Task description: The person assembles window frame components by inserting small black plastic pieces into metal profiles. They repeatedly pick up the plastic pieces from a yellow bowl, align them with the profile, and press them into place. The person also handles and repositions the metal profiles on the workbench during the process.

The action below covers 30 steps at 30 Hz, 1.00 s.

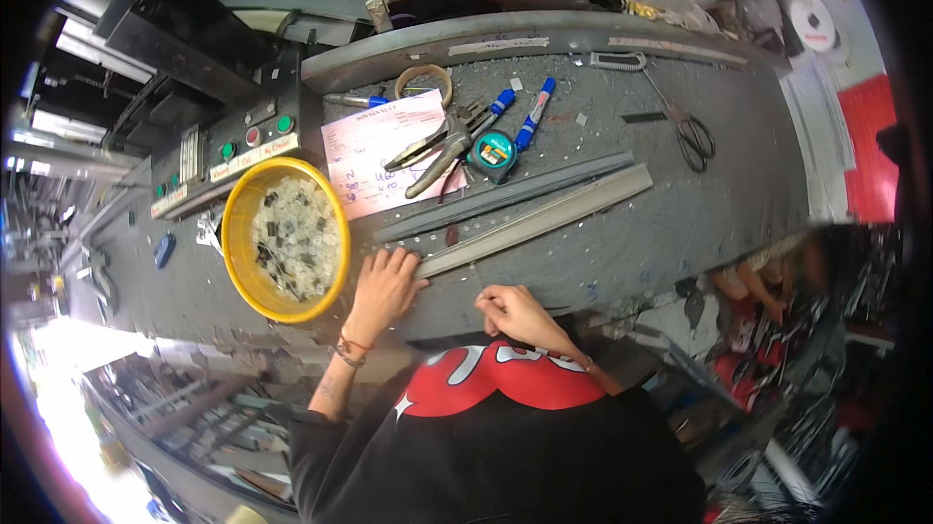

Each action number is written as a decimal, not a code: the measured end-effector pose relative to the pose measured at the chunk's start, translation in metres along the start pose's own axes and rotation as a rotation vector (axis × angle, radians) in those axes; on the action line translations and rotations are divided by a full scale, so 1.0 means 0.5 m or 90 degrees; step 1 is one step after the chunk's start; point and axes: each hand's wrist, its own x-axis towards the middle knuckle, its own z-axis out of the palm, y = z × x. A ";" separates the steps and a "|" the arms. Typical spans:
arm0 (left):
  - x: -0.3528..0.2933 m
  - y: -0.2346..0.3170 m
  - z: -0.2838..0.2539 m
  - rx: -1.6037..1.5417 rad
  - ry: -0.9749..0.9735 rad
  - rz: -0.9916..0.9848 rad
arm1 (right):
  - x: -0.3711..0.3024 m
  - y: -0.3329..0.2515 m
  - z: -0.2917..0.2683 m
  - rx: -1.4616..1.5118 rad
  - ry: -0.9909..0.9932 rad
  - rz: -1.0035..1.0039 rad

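A long light grey profile strip (539, 223) lies slantwise on the dark workbench (719, 203). Its near left end sits between the thumb and forefinger of my left hand (387, 286), whose other fingers rest on the bench. Just beyond it, a darker grey profile strip (505, 197) runs roughly parallel. My right hand (518, 315) is closed, fingers curled in, at the bench's front edge; whatever it may hold is hidden. Left of my left hand stands a yellow bowl (230, 223) of small clear and black plastic pieces.
Beyond the strips lie pliers (449, 153), a teal tape measure (494, 153), a blue marker (535, 116), a pink paper (360, 184) and a tape roll (428, 74). Scissors (693, 140) lie right. A machine with buttons (255, 135) stands left. Another person's hand (773, 310) shows lower right.
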 end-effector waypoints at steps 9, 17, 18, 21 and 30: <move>0.073 0.117 0.039 -0.082 0.120 -0.160 | 0.054 0.006 -0.080 0.050 -0.335 -0.029; 0.051 0.180 0.048 -0.122 0.124 -0.129 | 0.000 0.023 -0.101 0.155 -0.359 -0.039; 0.052 0.196 0.054 -0.124 0.119 -0.126 | -0.019 0.029 -0.119 0.170 -0.373 -0.003; 0.056 0.245 0.077 -0.101 0.136 -0.134 | -0.064 0.054 -0.175 0.065 -0.327 -0.016; 0.043 0.305 0.077 0.021 0.262 -0.097 | -0.101 0.078 -0.169 -0.058 -0.200 -0.111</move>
